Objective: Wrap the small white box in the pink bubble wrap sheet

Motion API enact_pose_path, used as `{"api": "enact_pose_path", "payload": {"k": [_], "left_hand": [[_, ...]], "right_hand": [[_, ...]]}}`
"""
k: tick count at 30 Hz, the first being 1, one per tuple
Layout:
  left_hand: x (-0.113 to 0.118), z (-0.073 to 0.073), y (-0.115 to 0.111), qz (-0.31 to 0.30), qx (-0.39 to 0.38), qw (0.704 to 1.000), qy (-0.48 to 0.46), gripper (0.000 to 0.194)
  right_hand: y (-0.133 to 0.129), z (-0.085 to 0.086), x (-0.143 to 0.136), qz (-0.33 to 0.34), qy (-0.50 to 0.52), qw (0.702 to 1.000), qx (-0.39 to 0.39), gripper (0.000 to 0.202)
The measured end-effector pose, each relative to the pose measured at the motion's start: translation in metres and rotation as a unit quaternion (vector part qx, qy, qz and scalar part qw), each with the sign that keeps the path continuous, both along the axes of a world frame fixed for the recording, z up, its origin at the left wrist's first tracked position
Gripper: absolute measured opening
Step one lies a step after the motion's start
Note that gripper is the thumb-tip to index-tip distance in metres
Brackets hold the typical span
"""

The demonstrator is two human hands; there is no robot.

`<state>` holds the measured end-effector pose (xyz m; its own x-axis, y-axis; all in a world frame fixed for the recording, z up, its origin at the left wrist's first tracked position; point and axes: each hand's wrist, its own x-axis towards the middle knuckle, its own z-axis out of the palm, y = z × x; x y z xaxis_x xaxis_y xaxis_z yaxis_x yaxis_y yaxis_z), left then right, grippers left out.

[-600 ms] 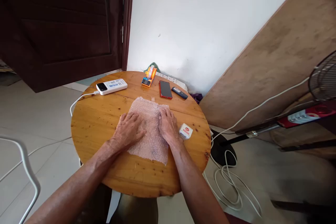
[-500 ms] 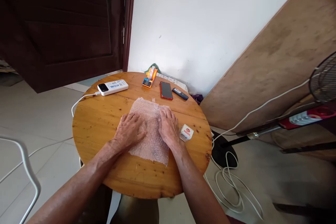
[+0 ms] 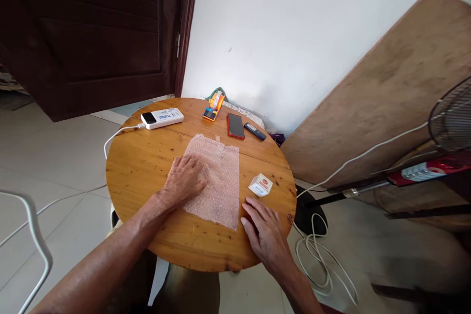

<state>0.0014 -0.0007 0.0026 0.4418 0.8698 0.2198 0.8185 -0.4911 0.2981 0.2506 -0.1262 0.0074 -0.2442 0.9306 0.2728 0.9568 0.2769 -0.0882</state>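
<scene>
A sheet of pinkish bubble wrap [image 3: 221, 181] lies flat on the round wooden table [image 3: 136, 171]. My left hand [image 3: 185, 179] rests on its left part, fingers spread, pressing it down and holding nothing. Off the wrap's right edge, near the table's front right, is my right hand [image 3: 263, 230], its fingers apart with nothing in them. Just beyond those fingertips sits a small white box [image 3: 261, 185] with a red mark on top.
Toward the back stand a white power bank [image 3: 162, 118] with a cable, an orange tape dispenser [image 3: 214, 106], a red-edged phone [image 3: 235, 125] and a dark blue device [image 3: 255, 131]. A fan [image 3: 451, 117] is at the right.
My right hand has left the bubble wrap and moved right and toward me, beside the small box. My left hand stays on the wrap. The view has shifted slightly.
</scene>
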Motion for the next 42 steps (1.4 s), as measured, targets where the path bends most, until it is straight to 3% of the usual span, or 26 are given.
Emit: {"api": "enact_pose_path", "payload": {"k": [3, 6, 9, 12, 14, 17, 21, 26, 31, 36, 39, 42], "left_hand": [[-0.002, -0.001, 0.001, 0.0, -0.01, 1.0, -0.008, 0.041], [-0.003, -0.003, 0.003, 0.003, -0.019, 1.0, -0.016, 0.04], [-0.004, -0.002, 0.006, 0.018, -0.045, 0.998, -0.039, 0.039], [-0.004, 0.0, 0.009, 0.038, -0.074, 0.994, -0.067, 0.044], [-0.005, 0.001, 0.01, 0.042, -0.082, 0.993, -0.07, 0.049], [-0.006, 0.001, 0.012, 0.045, -0.08, 0.993, -0.067, 0.052], [-0.005, -0.004, 0.013, 0.049, -0.072, 0.994, -0.069, 0.054], [-0.004, -0.006, 0.014, 0.053, -0.067, 0.994, -0.066, 0.053], [-0.002, 0.0, 0.012, 0.063, -0.077, 0.993, -0.06, 0.049], [-0.003, 0.005, 0.011, 0.064, -0.087, 0.992, -0.062, 0.047], [-0.003, 0.006, 0.011, 0.064, -0.093, 0.991, -0.07, 0.045], [-0.003, 0.007, 0.011, 0.063, -0.091, 0.991, -0.078, 0.044]], "right_hand": [[-0.001, 0.014, 0.009, -0.049, 0.019, 0.997, 0.05, 0.028], [0.024, 0.021, 0.021, -0.132, 0.052, 0.986, 0.085, 0.041], [0.054, 0.013, 0.036, -0.169, 0.109, 0.978, 0.046, 0.058], [0.068, 0.003, 0.043, -0.179, 0.185, 0.966, 0.003, 0.054], [0.069, 0.006, 0.039, -0.181, 0.233, 0.955, 0.001, 0.049], [0.066, 0.022, 0.019, -0.156, 0.292, 0.943, 0.016, 0.047], [0.075, 0.038, -0.028, -0.061, 0.315, 0.947, -0.001, 0.049], [0.097, 0.024, -0.07, 0.031, 0.279, 0.958, -0.065, 0.052], [0.099, 0.005, -0.066, 0.053, 0.284, 0.951, -0.107, 0.067], [0.096, 0.005, -0.058, 0.064, 0.303, 0.945, -0.107, 0.065], [0.095, 0.013, -0.056, 0.055, 0.319, 0.943, -0.081, 0.052], [0.088, 0.027, -0.052, 0.054, 0.351, 0.934, -0.033, 0.022]]}}
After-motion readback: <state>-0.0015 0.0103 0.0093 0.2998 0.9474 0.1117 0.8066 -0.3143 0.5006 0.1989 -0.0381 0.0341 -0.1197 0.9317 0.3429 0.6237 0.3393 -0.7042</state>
